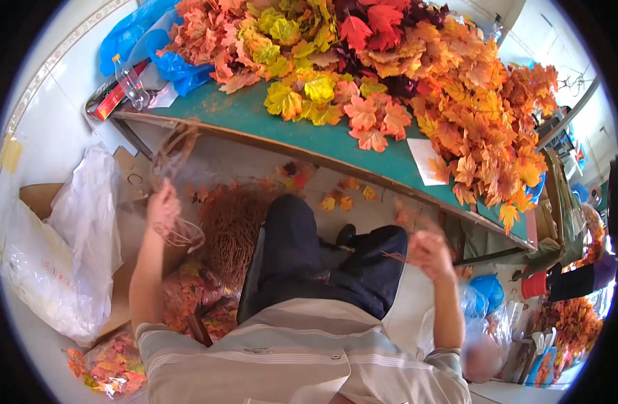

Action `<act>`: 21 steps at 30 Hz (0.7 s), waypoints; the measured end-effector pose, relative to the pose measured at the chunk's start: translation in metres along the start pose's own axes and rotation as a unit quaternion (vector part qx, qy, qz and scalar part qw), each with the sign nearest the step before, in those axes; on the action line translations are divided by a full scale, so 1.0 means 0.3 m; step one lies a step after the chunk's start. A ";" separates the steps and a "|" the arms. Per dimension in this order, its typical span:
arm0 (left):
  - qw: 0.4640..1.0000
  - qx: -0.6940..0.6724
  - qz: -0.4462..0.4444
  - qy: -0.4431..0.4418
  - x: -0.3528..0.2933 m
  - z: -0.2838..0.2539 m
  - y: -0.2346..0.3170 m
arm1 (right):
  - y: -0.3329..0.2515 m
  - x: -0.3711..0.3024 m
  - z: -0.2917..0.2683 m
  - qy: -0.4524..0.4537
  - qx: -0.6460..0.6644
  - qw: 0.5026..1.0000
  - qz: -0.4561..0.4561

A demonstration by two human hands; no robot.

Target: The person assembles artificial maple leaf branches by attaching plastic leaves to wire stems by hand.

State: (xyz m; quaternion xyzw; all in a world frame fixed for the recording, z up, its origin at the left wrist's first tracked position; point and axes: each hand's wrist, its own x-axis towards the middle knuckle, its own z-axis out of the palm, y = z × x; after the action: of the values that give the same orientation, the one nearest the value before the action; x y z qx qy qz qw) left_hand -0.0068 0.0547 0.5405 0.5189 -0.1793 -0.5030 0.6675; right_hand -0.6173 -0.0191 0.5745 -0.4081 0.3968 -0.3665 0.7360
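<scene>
My left hand (163,207) is closed round a loose coil of thin brown artificial vine (181,233). Loops of it stick out above and below the fist, smeared by motion. On the other side, my right hand (431,256) is pinched on a thin brown strand (393,256) whose end points left over my knee. An orange-brown blur (412,217) shows just above that hand; I cannot make out what it is. Below and right of my left hand lies a big tangled heap of the same brown vine (235,236), beside my seat.
A green-topped table (221,111) ahead carries piles of artificial maple leaves (450,101), a plastic bottle (130,82) and blue bags (177,71). White plastic bags (87,242) and a cardboard box (124,289) stand left. Bagged leaves (117,367) lie on the floor; a blue bag (487,293) sits right.
</scene>
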 end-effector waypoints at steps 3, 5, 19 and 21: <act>0.998 0.023 -0.023 -0.062 -0.039 0.188 -0.057 | 0.058 0.054 0.092 -0.080 -0.011 0.995 0.066; 0.993 0.007 -0.040 -0.112 -0.066 0.226 -0.069 | 0.073 0.064 0.183 -0.108 -0.179 0.978 0.023; 0.994 -0.006 0.108 0.033 -0.256 0.023 0.090 | 0.206 0.241 0.859 -0.439 -0.441 0.638 -0.453; 0.992 -0.032 0.117 0.021 -0.262 -0.007 0.091 | 0.294 0.302 0.870 -0.452 -0.465 0.586 -0.485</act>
State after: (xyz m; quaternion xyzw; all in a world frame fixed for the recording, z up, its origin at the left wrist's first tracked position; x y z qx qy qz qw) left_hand -0.0258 0.1219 0.5857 0.4831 -0.2084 -0.4160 0.7417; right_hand -0.3300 0.0188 0.5620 -0.9399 -0.1277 -0.2027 0.2434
